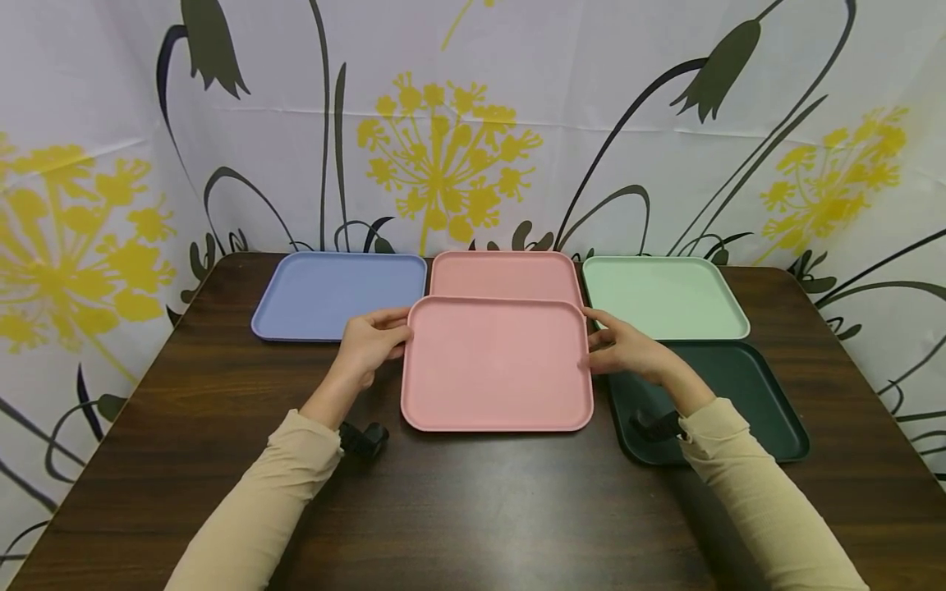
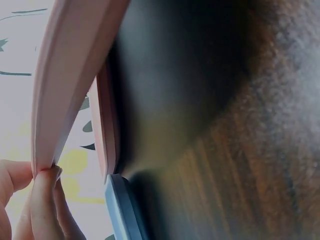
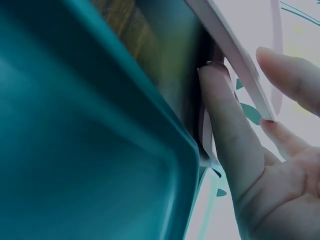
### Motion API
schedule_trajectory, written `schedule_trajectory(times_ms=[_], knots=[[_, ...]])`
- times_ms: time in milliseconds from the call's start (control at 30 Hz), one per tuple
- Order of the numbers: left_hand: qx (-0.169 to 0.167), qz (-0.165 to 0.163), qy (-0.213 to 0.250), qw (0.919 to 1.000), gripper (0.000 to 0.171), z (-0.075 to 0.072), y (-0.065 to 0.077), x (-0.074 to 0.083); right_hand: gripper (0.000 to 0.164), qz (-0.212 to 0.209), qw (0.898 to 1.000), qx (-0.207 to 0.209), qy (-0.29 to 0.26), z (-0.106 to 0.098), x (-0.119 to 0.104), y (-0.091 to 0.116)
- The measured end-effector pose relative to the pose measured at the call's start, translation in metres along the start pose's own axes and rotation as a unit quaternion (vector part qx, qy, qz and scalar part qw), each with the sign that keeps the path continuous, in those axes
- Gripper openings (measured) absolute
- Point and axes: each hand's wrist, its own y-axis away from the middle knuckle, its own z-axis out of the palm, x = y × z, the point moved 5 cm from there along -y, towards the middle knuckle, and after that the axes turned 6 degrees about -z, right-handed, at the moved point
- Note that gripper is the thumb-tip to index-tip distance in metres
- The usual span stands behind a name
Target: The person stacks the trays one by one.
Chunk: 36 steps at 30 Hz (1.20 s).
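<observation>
Both hands hold a pink tray (image 1: 498, 365) up off the table, one hand at each short side. The left hand (image 1: 369, 345) pinches its left edge near the far corner; the left wrist view shows thumb and fingers on the rim (image 2: 65, 100). At the opposite edge, the right hand (image 1: 628, 349) grips with the thumb on the upper side and a fingertip beneath, while another finger reaches under the tray. Behind the held tray, a second pink tray (image 1: 506, 275) lies on the table, its near part hidden.
A blue tray (image 1: 343, 295) lies at the back left and a light green tray (image 1: 665, 300) at the back right. Beneath the right forearm is a dark green tray (image 1: 746, 402). All rest on the dark wooden table (image 1: 473, 509), before a flowered cloth (image 1: 591, 66).
</observation>
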Motion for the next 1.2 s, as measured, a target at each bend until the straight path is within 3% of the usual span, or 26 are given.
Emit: schedule_trajectory(times_ms=[233,700,1200], knots=[[0.005,0.009,0.011,0.9999,0.044,-0.001,-0.004,0.003,0.091,-0.017,1.000,0.008,0.002,0.001,0.000,-0.002],[0.009,0.006,0.019,0.9998,0.046,-0.002,-0.007,0.009,0.069,0.006,0.999,0.054,0.005,0.000,-0.005,-0.001],[-0.002,0.029,0.029,0.9992,0.048,-0.003,-0.005,0.019,0.064,-0.021,0.994,0.110,-0.006,-0.010,-0.022,0.005]])
